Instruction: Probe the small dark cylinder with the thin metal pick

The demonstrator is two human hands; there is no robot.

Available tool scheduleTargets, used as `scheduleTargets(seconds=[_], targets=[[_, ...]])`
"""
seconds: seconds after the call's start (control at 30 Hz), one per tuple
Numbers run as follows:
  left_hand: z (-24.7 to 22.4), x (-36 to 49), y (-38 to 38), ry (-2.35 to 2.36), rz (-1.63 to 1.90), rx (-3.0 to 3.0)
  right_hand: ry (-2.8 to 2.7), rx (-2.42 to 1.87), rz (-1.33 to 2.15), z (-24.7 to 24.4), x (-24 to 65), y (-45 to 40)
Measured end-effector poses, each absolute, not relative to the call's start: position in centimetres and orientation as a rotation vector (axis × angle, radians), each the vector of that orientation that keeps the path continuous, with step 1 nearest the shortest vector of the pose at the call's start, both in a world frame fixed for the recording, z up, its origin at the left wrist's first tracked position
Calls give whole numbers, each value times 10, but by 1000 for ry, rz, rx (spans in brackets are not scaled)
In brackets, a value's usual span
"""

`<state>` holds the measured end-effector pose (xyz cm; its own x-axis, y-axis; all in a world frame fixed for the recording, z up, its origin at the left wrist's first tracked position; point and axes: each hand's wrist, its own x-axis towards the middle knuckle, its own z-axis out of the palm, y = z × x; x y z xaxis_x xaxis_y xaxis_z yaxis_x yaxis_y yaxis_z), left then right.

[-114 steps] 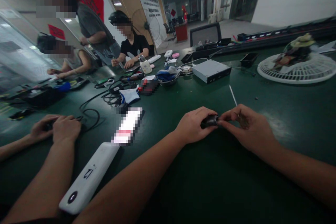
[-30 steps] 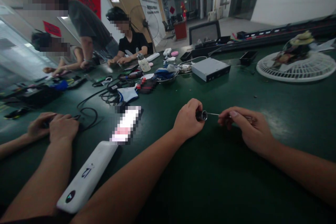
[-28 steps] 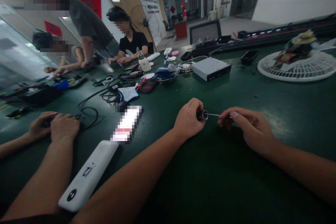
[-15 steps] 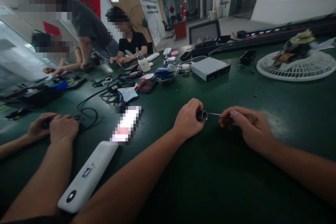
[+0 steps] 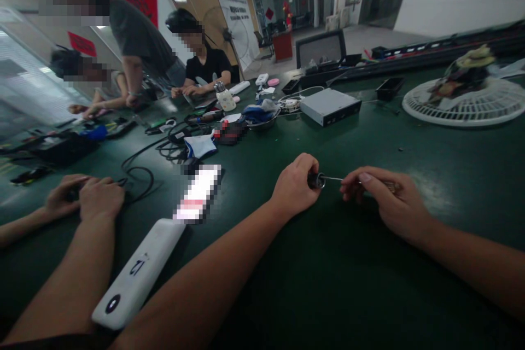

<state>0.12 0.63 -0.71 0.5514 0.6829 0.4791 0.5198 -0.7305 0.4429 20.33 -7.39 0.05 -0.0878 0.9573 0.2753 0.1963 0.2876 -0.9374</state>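
My left hand [image 5: 294, 185] is closed around a small black cylinder [image 5: 317, 180], and its round, shiny-rimmed end faces right. Most of that piece is hidden by the fingers. To the right, my right hand [image 5: 388, 197] grips a screwdriver [image 5: 333, 179] with a thin metal shaft. Its brownish handle shows partly between thumb and palm. The shaft points left and its tip is at the cylinder's open end; whether it touches inside I cannot tell. Both hands are just over the dark green table [image 5: 353, 284].
A white power bank [image 5: 141, 270] and a lit phone [image 5: 200, 192] lie left of my forearm. At far left are a co-worker's hands [image 5: 100, 199] beside a black cable [image 5: 137, 164]. Further back stand a grey disc drive [image 5: 330, 106] and a white fan grille [image 5: 463, 106]. Other people sit and stand beyond.
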Motion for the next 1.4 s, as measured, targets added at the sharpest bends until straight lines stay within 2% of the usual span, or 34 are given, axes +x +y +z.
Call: scheduleTargets(seconds=[1.4], targets=[[-5, 1, 4, 1069, 832, 2624, -1583, -1055, 978, 0, 204, -74]])
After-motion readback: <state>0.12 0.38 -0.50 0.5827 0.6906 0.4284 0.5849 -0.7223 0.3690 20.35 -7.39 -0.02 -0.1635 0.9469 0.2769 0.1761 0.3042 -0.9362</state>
